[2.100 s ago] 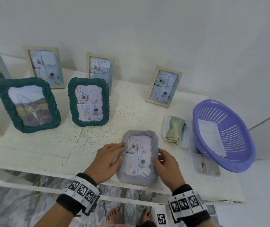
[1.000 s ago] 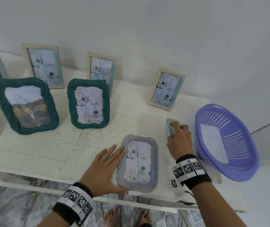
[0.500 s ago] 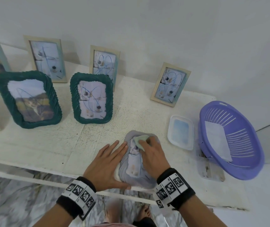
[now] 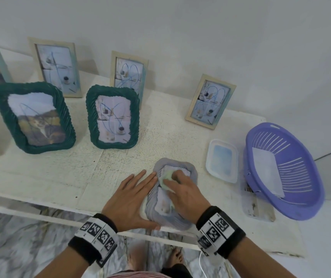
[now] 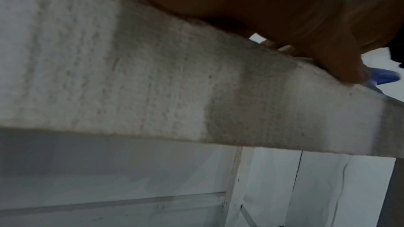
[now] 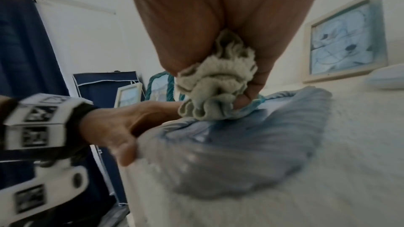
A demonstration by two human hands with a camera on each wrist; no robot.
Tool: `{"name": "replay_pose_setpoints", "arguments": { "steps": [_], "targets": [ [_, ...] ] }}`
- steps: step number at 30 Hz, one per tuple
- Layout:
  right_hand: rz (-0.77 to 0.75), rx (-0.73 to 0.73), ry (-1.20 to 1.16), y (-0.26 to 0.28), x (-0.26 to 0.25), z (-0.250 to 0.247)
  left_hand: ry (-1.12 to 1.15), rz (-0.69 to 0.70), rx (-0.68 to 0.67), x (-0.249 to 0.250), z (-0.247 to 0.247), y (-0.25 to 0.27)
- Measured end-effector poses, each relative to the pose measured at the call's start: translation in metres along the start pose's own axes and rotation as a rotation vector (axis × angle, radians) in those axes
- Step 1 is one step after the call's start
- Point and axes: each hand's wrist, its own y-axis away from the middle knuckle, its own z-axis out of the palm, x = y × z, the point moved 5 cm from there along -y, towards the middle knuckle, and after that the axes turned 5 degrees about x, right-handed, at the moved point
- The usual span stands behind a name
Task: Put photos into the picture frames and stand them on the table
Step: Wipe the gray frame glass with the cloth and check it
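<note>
A grey woven picture frame point(image 4: 190, 169) with a photo in it lies flat near the front edge of the white table point(image 4: 60, 177). My right hand point(image 4: 182, 189) grips a crumpled pale green cloth point(image 4: 165, 180) and presses it on the frame's glass; in the right wrist view the cloth point(image 6: 216, 82) is bunched in the fingers over the frame point(image 6: 251, 141). My left hand point(image 4: 132, 195) lies flat with straight fingers against the frame's left side, thumb at its near corner.
Two green woven frames point(image 4: 34, 117) point(image 4: 113, 117) and several wooden frames point(image 4: 210, 101) stand with photos behind. A small white tray point(image 4: 221, 160) and a purple basket point(image 4: 285, 171) holding a sheet sit at the right. The table's front edge runs just under my wrists.
My right hand went to the white tray, took the cloth out, and brought it onto the grey frame. The left hand stayed flat at the frame's left side. The tray is now bare.
</note>
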Motion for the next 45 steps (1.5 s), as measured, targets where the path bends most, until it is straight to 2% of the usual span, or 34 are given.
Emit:
{"name": "replay_pose_setpoints", "arguments": {
  "steps": [2,4,7,9,11,15,17,20,23,26,30,33,36,39,42,45],
  "targets": [
    [-0.023,-0.084,-0.069,0.017,-0.003,-0.002,-0.007,0.001,0.010,0.000,-0.001,0.000],
    [-0.030,-0.160,0.009,0.021,0.003,-0.004,-0.018,0.002,0.011,0.000,-0.001,0.000],
    [0.078,-0.113,0.136,0.002,0.023,-0.008,-0.017,0.006,-0.002,0.000,0.000,0.000],
    [0.126,-0.059,0.157,-0.011,0.025,-0.007,-0.014,0.007,-0.009,0.000,0.001,0.000],
    [0.133,-0.066,0.123,-0.014,0.017,-0.002,-0.019,0.001,-0.007,0.000,0.001,0.000],
    [-0.020,-0.165,-0.018,0.009,-0.001,0.000,-0.034,-0.003,-0.008,0.000,0.001,0.000],
    [-0.076,-0.204,-0.005,0.017,0.001,-0.005,-0.032,0.002,-0.007,0.000,0.002,0.000],
    [0.015,-0.171,0.134,-0.001,0.017,-0.013,-0.026,0.005,-0.010,0.000,0.001,0.000],
    [0.097,-0.125,0.165,-0.024,0.013,-0.011,-0.019,0.009,-0.013,-0.001,0.001,0.000],
    [0.010,-0.191,0.145,-0.010,-0.003,0.003,-0.013,0.007,-0.013,-0.001,0.001,0.000],
    [-0.072,-0.271,0.064,0.018,-0.003,-0.006,-0.011,0.017,0.004,-0.001,0.001,0.000],
    [0.016,-0.174,0.160,-0.007,0.014,-0.011,-0.001,0.016,0.002,-0.001,0.000,0.000],
    [0.099,-0.080,0.160,-0.022,0.025,-0.006,0.002,0.011,-0.013,-0.001,0.001,0.001],
    [0.017,-0.125,0.054,-0.003,0.014,0.001,-0.005,0.013,-0.005,-0.001,0.000,0.001],
    [-0.095,-0.203,-0.050,0.027,-0.001,-0.013,-0.005,0.018,0.000,-0.001,0.000,0.001],
    [-0.074,-0.184,0.044,0.023,0.018,-0.025,0.004,0.020,0.004,0.000,0.000,0.001]
  ]
}}
